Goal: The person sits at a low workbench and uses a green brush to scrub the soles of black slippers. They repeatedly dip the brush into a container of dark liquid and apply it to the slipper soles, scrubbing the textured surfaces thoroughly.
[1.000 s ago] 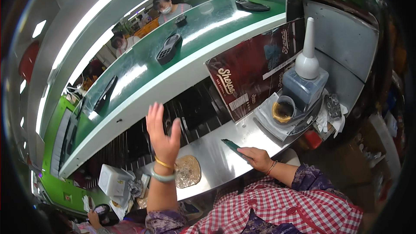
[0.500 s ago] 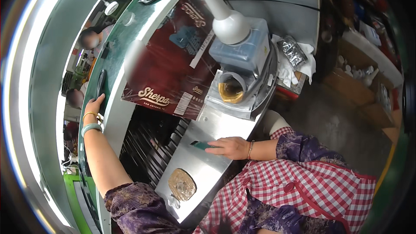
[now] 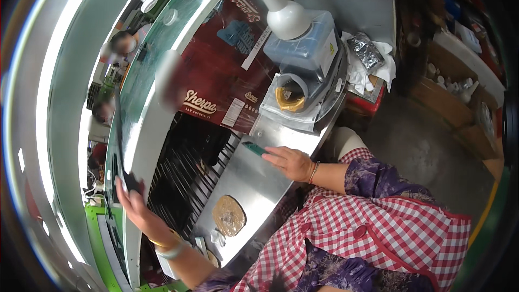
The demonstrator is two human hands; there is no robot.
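My left hand (image 3: 138, 211) is at the inner edge of the green counter, its fingers closed on a long, thin black strip (image 3: 120, 140). The strip runs away from me along the counter; motion blurs its near end. Over the metal bench (image 3: 232, 176), my right hand (image 3: 293, 163) pinches a small, flat dark-green piece (image 3: 253, 148) between thumb and fingertips. Its exact kind is unclear. Nearer to me on the bench lies a flat, rounded brown slab (image 3: 229, 215) with a shiny, wrinkled surface. Beside it sits a crumpled clear plastic scrap (image 3: 217, 238).
A dark red printed box (image 3: 216, 75) stands beyond the bench. Right of it are a gold-lined roll (image 3: 290, 97) and a blue-lidded clear container (image 3: 308, 38) under a white lamp-like stem (image 3: 289, 24). A dark rack (image 3: 184, 178) lies left of the bench. Cardboard boxes (image 3: 446, 97) stand far right.
My left hand has come back toward me along the counter, drawing the black strip with it. The right hand has shifted slightly away from me with the green piece; the whole view has tilted.
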